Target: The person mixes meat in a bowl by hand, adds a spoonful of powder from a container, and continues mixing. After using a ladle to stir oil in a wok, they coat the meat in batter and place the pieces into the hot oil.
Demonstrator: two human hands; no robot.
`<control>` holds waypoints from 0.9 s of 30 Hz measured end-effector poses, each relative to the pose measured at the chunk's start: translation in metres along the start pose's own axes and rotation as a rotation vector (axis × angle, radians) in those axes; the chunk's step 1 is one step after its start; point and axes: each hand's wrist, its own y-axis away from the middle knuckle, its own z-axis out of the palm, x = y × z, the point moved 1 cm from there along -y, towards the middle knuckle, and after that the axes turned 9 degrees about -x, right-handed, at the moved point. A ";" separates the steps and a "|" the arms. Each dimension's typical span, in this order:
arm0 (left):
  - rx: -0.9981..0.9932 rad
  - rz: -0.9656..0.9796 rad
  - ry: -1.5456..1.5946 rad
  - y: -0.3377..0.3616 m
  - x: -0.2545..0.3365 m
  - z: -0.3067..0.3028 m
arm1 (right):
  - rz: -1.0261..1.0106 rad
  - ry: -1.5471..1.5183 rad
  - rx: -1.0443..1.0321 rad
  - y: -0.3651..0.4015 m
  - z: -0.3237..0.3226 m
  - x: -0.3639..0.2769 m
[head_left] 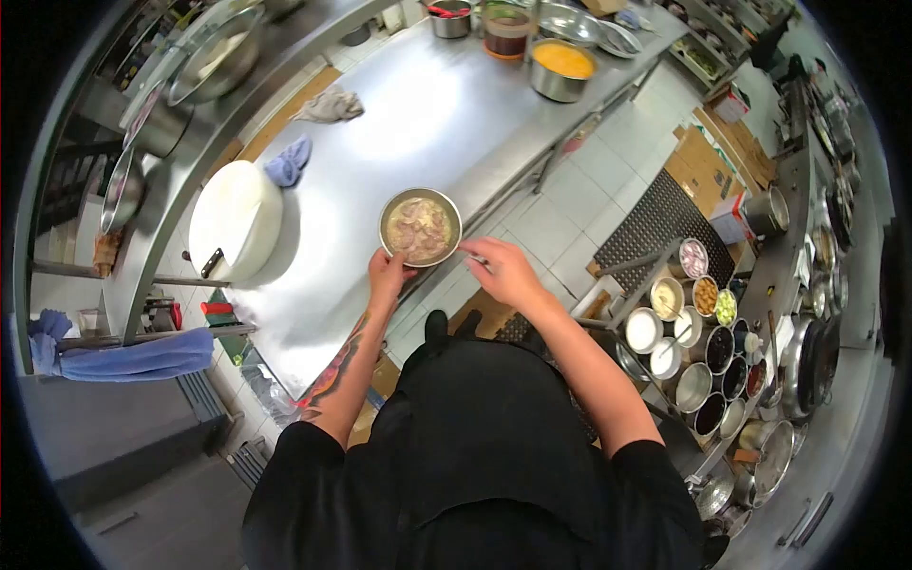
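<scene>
Left hand [388, 274] closed on near rim of steel bowl [454, 211], steadying it. Right hand [503, 271] half-curled beside rim; contents, if any, unclear. Bowl of pale meat [420, 230] at worktop [418, 114] front edge, within easy reach.

bowl [420, 227] on table [427, 104], cutting board [236, 220] left

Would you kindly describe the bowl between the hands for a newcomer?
On the long steel counter, look right of the round white board. The small metal bowl at the near edge holds pale meat, unlike the far orange-filled pot.
</scene>
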 end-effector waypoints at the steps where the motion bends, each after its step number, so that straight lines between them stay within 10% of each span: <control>1: 0.009 -0.013 0.003 -0.005 -0.005 -0.016 | 0.000 0.113 -0.039 -0.030 0.032 0.008; 9: -0.172 -0.073 0.213 -0.004 -0.016 -0.052 | 0.299 0.656 -0.112 -0.148 0.178 0.029; 16: -0.241 -0.096 0.316 -0.007 -0.030 -0.065 | 0.197 0.634 -0.119 -0.169 0.143 0.020; 18: -0.248 -0.089 0.279 -0.008 -0.026 -0.067 | 0.228 0.220 -0.292 -0.172 0.134 0.024; 27: -0.284 -0.087 0.315 -0.007 -0.026 -0.062 | 0.390 0.650 -0.246 -0.175 0.158 0.038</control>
